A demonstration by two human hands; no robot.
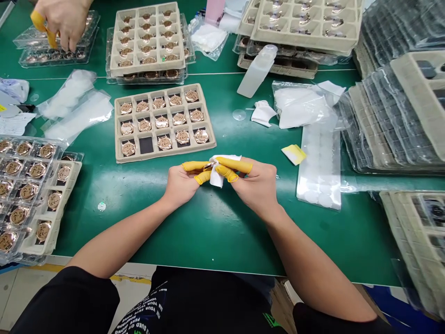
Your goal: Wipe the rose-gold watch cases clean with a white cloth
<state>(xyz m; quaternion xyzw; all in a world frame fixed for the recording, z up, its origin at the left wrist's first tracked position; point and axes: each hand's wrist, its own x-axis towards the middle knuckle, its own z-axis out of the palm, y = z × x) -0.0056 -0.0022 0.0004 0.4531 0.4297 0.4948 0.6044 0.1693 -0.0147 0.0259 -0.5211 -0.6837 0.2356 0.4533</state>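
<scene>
My left hand (182, 180) and my right hand (255, 183) meet over the green table, both with yellow finger cots. Between the fingertips of both hands sits a small rose-gold round part (209, 165), pinched by my left hand. My right hand presses a white cloth (218, 174) against it. Just beyond my hands lies a beige tray (163, 123) of pockets holding several of the same round parts, with one pocket bare.
A stacked tray (149, 39) stands behind. Clear trays of parts (24, 185) sit at the left, tray stacks (399, 116) at the right, a white plastic strip (319, 162) and plastic bags (302, 104) between. Another person's hand (62, 21) works at top left.
</scene>
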